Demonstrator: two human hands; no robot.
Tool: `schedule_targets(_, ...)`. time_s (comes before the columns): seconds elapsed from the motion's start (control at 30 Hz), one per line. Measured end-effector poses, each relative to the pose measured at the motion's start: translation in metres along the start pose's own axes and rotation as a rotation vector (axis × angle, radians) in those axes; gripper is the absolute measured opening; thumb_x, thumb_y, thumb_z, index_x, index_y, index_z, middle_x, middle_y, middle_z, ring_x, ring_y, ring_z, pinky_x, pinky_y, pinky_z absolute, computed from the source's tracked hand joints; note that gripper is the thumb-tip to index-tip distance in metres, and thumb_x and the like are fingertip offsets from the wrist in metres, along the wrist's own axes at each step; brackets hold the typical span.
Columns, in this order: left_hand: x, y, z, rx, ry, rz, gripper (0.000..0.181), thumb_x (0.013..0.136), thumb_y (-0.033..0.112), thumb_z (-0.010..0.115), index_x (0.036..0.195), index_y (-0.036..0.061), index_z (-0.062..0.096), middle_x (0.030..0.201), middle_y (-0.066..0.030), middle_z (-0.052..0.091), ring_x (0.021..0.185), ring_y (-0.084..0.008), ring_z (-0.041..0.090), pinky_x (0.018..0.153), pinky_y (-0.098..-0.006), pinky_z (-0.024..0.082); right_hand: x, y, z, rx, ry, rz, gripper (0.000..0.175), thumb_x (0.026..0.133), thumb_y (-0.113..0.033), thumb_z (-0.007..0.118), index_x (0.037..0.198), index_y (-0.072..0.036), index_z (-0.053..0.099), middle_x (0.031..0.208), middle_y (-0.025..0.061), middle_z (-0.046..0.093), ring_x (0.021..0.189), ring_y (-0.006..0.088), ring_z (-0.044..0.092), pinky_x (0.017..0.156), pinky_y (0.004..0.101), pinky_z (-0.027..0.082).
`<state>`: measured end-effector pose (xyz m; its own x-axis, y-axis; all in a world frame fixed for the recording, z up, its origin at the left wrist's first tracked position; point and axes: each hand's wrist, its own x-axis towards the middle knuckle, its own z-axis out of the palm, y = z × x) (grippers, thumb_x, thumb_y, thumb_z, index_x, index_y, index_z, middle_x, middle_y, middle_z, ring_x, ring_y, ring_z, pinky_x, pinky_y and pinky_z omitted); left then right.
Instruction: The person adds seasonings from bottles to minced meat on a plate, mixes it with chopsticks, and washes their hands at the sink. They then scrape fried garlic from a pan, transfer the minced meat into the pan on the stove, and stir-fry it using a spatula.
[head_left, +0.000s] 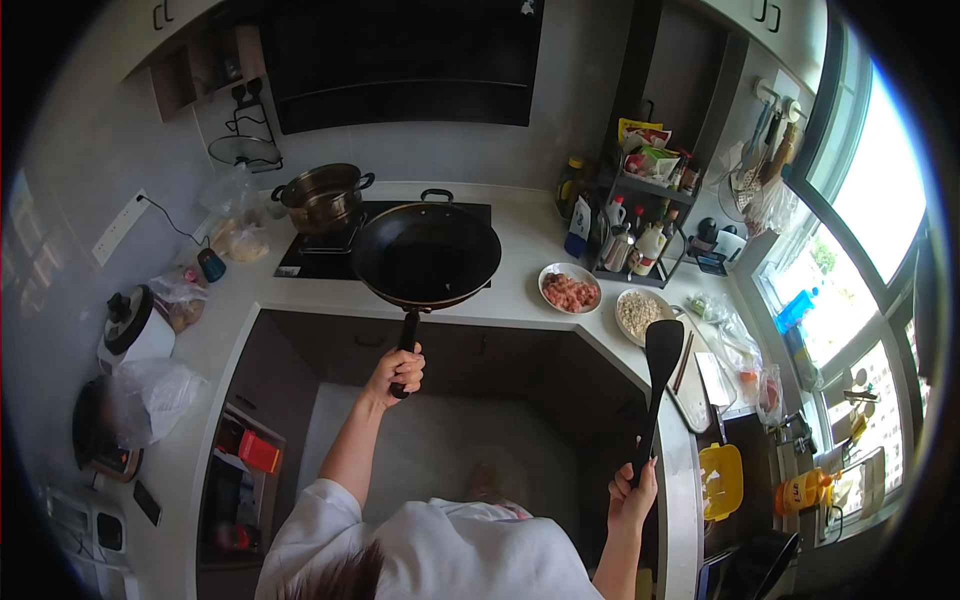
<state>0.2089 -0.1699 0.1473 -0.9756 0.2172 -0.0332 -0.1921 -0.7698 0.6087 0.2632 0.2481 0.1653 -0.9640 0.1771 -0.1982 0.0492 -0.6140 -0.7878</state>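
Note:
My left hand (402, 373) grips the black handle of a dark wok (427, 255), which sits over the right part of the black cooktop (315, 268). No food shows inside the wok. Off to the right, my right hand (632, 491) holds a black spatula (663, 360) by its handle, blade upward and apart from the wok. Beyond the spatula's blade, a plate of pale chopped food (637, 311) stands on the counter. A white plate of raw chopped meat (570, 291) lies between it and the wok.
A lidless steamer pot (322, 199) occupies the left burner. Bottles fill a black rack (637, 225) at the back right. Along the right counter lie a cutting board (694, 405), chopsticks (683, 364) and a cleaver (714, 382). A drawer (251, 480) stands open at lower left.

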Motion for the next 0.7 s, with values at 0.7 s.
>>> schedule_targets(0.7,0.186,0.086,-0.092,-0.16,0.004,0.032,0.009,0.086,0.008,0.044,0.084,0.0084,0.053,0.053,0.0088,0.031,0.039,-0.0006,0.028,0.04,-0.0167,0.03,0.087,0.012,0.098,0.1,0.12,0.016,0.036,0.095,-0.033,0.039,0.118,-0.008,0.049,0.061,-0.0018,0.043,0.043,0.0023,0.026,0.039,0.0178,0.019)
